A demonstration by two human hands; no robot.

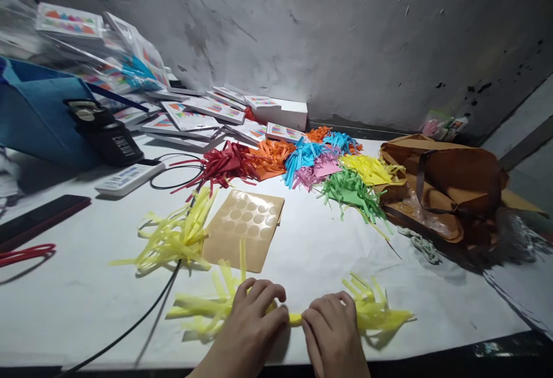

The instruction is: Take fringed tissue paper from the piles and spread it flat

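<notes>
A yellow tissue-paper tassel (380, 312) lies across the front of the white table, its fringed strips fanning out at both ends. Around its narrow middle are my left hand (259, 320) and my right hand (332, 329), side by side with a short twisted yellow piece showing between them. Both hands have their fingers curled closed on the paper. Just beyond them rests a brown sheet of round clear stickers (244, 225). Left of that sheet is another bunch of yellow fringed paper (177, 237).
Red (227, 165), orange (271, 158), blue, pink, green (354, 191) and yellow tassels line the back. Behind them are piled white boxes (207, 110). A brown paper bag (466, 176) stands right; a black bottle (106, 133), phone (38, 219) and black cable (142, 314) are left.
</notes>
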